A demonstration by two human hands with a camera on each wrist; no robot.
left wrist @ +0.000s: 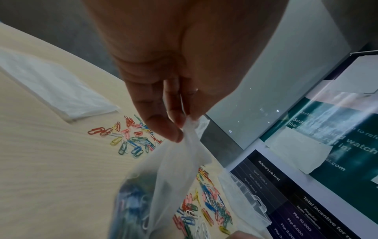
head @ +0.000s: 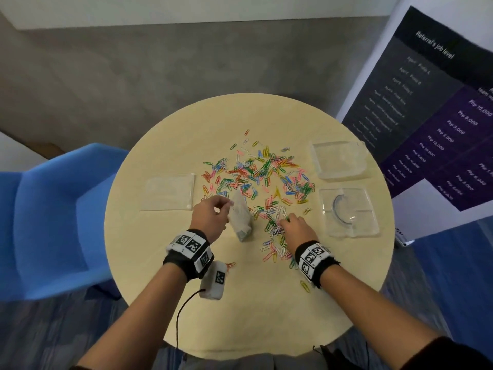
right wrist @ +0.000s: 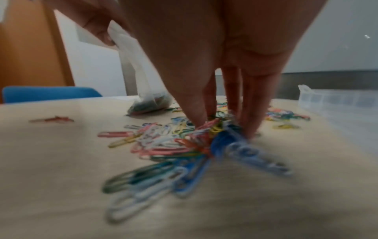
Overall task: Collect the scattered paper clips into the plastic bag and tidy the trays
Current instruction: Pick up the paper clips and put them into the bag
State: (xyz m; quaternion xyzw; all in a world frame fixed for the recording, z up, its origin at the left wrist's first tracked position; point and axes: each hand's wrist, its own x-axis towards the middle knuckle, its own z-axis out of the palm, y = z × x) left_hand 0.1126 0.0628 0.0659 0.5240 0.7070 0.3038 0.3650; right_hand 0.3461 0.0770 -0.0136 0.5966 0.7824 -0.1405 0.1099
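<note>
On the round pale wooden table (head: 165, 276), the left hand (head: 210, 216) pinches the top edge of a translucent plastic bag (head: 241, 217) partly filled with clips, its base resting on the tabletop. Just right of it, the right hand (head: 294, 227) presses its gathered fingertips (right wrist: 200, 119) down into the scattered coloured paper clips (head: 256, 174), bunching a cluster between them. Two clear plastic trays (head: 338, 158) sit farther right.

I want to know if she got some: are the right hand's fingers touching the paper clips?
Touching. In the right wrist view the right hand's fingertips press into the paper clips on the table.
</note>
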